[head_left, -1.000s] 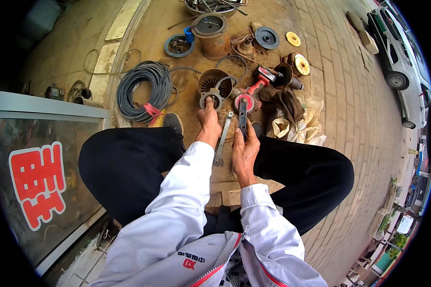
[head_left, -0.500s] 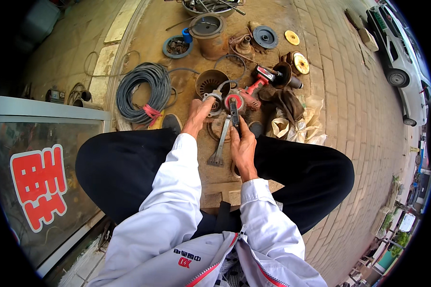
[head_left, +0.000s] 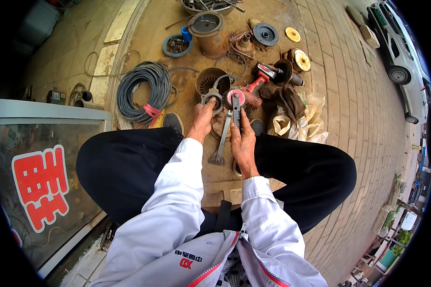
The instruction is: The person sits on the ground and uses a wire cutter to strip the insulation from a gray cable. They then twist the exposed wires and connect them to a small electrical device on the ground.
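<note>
So I'm sat with my knees spread over a dirty patch of ground, motor-looking parts everywhere. My left grip point(head_left: 201, 120) is closed around a ring-shaped metal end cover point(head_left: 219, 97), thumb up by the round opening, and the cover sits right in front of a slotted metal housing point(head_left: 208, 78). My right grip point(head_left: 244, 147) is wrapped around the lower end of a dark flat bar point(head_left: 236, 115). The bar's far end lies over the round red head of a cordless power tool point(head_left: 258, 84); honestly can't tell if they're touching or just lined up from up here.

Between my hands there's a silvery flat bar with a flared end point(head_left: 220, 144), flared bit toward me. Off left is a big coil of dark cable point(head_left: 130, 89) with a red tie point(head_left: 152, 112) on it. Further out: a rusty metal cylinder point(head_left: 213, 44), a grey disc point(head_left: 265, 35) and a smaller yellow disc point(head_left: 292, 35).
</note>
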`<action>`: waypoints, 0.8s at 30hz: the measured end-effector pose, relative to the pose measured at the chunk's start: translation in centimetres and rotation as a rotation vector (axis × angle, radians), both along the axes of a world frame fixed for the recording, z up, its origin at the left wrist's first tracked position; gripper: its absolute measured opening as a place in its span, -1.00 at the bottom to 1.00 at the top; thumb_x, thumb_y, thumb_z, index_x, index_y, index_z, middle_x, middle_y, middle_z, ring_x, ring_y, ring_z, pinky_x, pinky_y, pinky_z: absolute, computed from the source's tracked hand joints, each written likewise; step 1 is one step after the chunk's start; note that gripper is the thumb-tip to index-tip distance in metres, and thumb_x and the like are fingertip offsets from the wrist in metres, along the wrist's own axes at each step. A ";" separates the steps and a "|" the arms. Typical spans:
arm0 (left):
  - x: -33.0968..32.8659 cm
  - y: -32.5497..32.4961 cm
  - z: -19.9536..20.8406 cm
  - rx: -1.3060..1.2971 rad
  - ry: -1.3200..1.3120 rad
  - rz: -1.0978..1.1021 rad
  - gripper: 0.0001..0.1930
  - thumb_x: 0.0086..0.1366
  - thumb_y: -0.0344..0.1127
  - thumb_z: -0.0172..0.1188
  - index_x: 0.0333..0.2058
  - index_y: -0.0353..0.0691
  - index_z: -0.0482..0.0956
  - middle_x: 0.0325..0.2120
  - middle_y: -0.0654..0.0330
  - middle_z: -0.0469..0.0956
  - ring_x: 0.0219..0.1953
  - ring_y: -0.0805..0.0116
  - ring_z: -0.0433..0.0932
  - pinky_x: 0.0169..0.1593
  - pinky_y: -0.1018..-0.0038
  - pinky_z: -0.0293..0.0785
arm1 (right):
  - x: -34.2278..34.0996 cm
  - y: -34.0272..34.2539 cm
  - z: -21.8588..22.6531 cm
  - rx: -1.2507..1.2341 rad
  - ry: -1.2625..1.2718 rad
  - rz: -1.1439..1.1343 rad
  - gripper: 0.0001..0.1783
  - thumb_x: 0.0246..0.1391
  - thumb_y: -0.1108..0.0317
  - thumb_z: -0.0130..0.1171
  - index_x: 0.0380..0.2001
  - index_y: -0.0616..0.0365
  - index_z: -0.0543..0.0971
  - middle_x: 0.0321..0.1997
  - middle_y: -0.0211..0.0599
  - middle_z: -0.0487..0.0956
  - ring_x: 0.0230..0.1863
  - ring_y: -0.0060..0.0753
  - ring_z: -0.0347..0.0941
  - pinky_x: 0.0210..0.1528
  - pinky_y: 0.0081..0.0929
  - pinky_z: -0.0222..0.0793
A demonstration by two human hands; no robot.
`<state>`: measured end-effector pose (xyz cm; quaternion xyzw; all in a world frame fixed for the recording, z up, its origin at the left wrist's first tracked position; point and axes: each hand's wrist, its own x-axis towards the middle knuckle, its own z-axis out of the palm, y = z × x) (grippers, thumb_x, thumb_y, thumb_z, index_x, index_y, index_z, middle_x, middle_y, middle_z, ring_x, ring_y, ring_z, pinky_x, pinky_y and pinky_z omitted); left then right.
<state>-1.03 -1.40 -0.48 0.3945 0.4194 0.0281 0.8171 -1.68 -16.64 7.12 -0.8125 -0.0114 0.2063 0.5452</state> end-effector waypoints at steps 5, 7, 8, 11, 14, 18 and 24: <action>0.6 -0.6 1.1 0.037 0.087 0.016 -0.75 0.46 -0.15 0.17 -0.17 -0.24 0.51 -0.38 0.19 0.54 -0.52 0.38 0.55 -0.57 0.47 0.47 | -2.1 -0.6 1.3 -0.180 -0.170 0.072 -0.40 0.28 0.41 0.09 0.38 0.12 0.33 0.00 0.28 0.61 0.01 0.16 0.62 0.01 -0.19 0.52; 0.7 -0.5 0.9 0.043 0.106 -0.006 -0.74 0.46 -0.14 0.16 -0.19 -0.25 0.52 -0.40 0.20 0.53 -0.55 0.39 0.52 -0.60 0.48 0.44 | -2.6 -0.4 1.6 -0.252 -0.196 0.099 -0.41 0.28 0.41 0.08 0.38 0.12 0.33 0.01 0.30 0.60 0.03 0.19 0.60 0.02 -0.17 0.52; 0.8 -0.4 0.7 0.047 0.116 -0.017 -0.73 0.46 -0.13 0.16 -0.20 -0.25 0.52 -0.41 0.21 0.53 -0.56 0.39 0.50 -0.61 0.48 0.42 | -2.2 -0.2 1.2 -0.272 -0.245 0.096 -0.41 0.27 0.41 0.08 0.37 0.12 0.34 -0.15 0.31 0.63 -0.11 0.21 0.64 -0.09 -0.09 0.53; 0.7 -0.1 -0.9 0.096 0.146 -0.025 -0.72 0.46 -0.12 0.15 -0.23 -0.26 0.54 -0.45 0.22 0.52 -0.60 0.39 0.46 -0.60 0.46 0.40 | 1.1 1.6 3.1 -0.330 -0.143 0.145 -0.41 0.26 0.38 0.09 0.36 0.12 0.35 -0.33 0.29 0.63 -0.28 0.24 0.63 -0.22 -0.03 0.50; 0.8 0.0 0.4 0.061 0.089 -0.045 -0.70 0.45 -0.10 0.16 -0.24 -0.27 0.55 -0.44 0.21 0.54 -0.59 0.39 0.46 -0.60 0.46 0.39 | 1.6 1.3 1.9 -0.273 -0.207 0.127 -0.42 0.26 0.37 0.07 0.35 0.15 0.36 -0.43 0.25 0.61 -0.38 0.24 0.62 -0.30 -0.04 0.47; 1.0 0.1 -0.1 0.119 0.083 -0.048 -0.68 0.45 -0.09 0.16 -0.23 -0.29 0.54 -0.41 0.20 0.54 -0.57 0.39 0.48 -0.59 0.42 0.40 | -1.1 -0.2 0.2 -0.181 -0.362 0.077 -0.43 0.26 0.40 0.06 0.35 0.14 0.37 -0.35 0.23 0.64 -0.29 0.22 0.65 -0.26 -0.15 0.53; 0.9 -0.2 0.2 0.087 0.082 -0.030 -0.68 0.45 -0.09 0.16 -0.25 -0.30 0.54 -0.45 0.21 0.54 -0.59 0.40 0.47 -0.59 0.42 0.40 | 1.6 1.7 1.0 -0.210 -0.249 0.082 -0.42 0.27 0.39 0.06 0.36 0.13 0.36 -0.33 0.26 0.64 -0.33 0.18 0.65 -0.32 -0.14 0.49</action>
